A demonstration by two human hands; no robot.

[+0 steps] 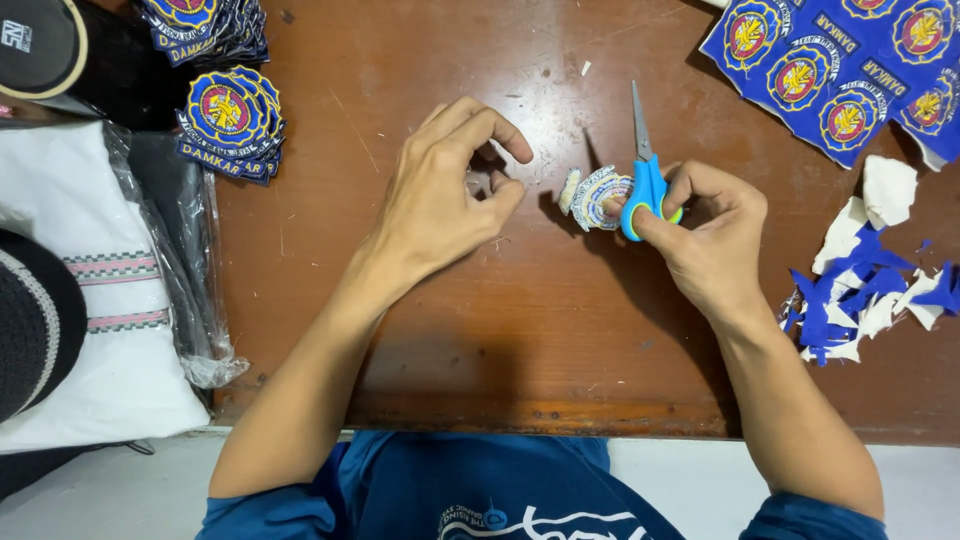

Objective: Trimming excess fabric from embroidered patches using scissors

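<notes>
the right hand [705, 235] grips small blue scissors [645, 180] by the handles, blades pointing away, with a round embroidered patch [598, 197] just beyond its fingertips. the patch shows its pale back and a blue edge; it looks light, thin and floppy, best pinched by the rim. the left hand [445, 195] curls beside it, thumb and forefinger nearly pinched, holding nothing i can see.

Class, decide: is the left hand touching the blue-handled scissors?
Apart. The head view shows bare table between the left hand and the scissors, held in the right hand.
</notes>
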